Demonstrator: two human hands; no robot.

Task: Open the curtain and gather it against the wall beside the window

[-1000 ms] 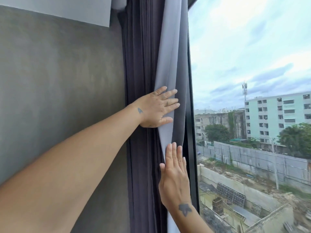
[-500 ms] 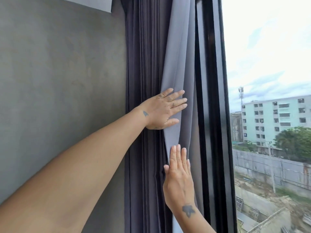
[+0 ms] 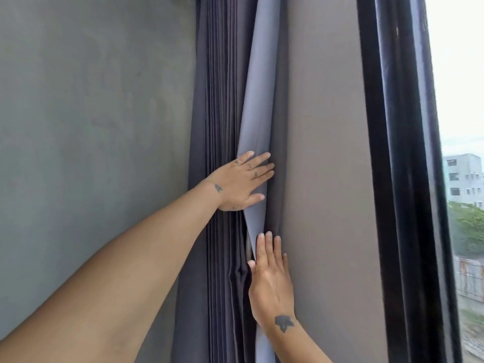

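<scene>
The dark purple-grey curtain [image 3: 222, 100] hangs bunched in tight vertical pleats in the corner between the grey wall [image 3: 91, 127] and the window side. Its pale lavender lining [image 3: 259, 106] shows as an outer fold on the right of the bundle. My left hand [image 3: 241, 182] lies flat on the pleats and the lining fold, fingers spread and pointing right. Lower down, my right hand [image 3: 271, 281] presses flat against the bundle's right edge, fingers pointing up. Neither hand grips the cloth.
A brownish-grey wall strip [image 3: 322, 179] stands right of the curtain. Beyond it runs the black window frame [image 3: 398, 179]. The glass [image 3: 461, 179] at the far right shows sky, buildings and trees.
The view has swung left, so less window shows. Both hands stay flat on the curtain, pressing the bundle leftward towards the corner, and a wall strip now shows between curtain and frame.
</scene>
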